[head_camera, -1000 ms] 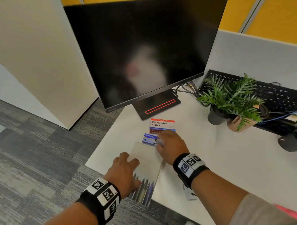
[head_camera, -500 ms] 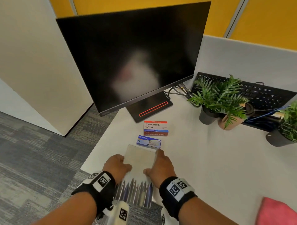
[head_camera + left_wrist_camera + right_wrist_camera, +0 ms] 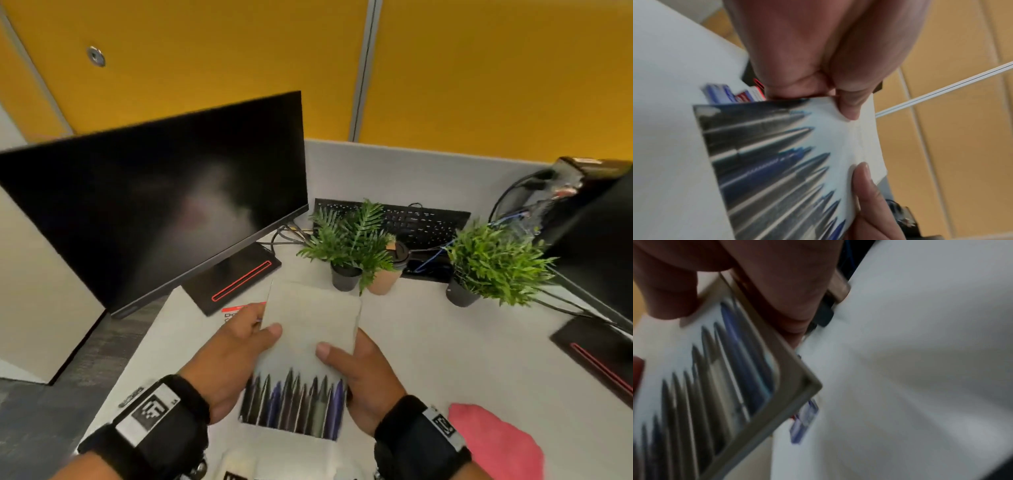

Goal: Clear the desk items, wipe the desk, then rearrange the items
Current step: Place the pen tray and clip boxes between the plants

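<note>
A flat box of pens [image 3: 308, 329], printed with a row of pen tips, is held up off the white desk [image 3: 445, 342] between both hands. My left hand [image 3: 233, 346] grips its left edge with the thumb on top, and my right hand [image 3: 363, 373] grips the right edge the same way. The left wrist view shows the pen box [image 3: 777, 154] close up, blurred, under my left hand [image 3: 818, 65]. In the right wrist view the pen box [image 3: 715, 369] tilts under my right hand [image 3: 777, 280]. A red clip box [image 3: 236, 310] peeks out behind my left hand. A small blue box [image 3: 804, 420] lies on the desk beneath.
A black monitor [image 3: 154, 205] stands at the back left and a second monitor [image 3: 599, 240] at the right. Two potted plants [image 3: 349, 240] [image 3: 493, 263], a paper cup [image 3: 387, 277] and a keyboard [image 3: 411, 219] sit at the back. A pink cloth [image 3: 493, 442] lies near right.
Both hands closed on the sides of the pen box and lifted it off the desk toward me. The head view has tilted upward.
</note>
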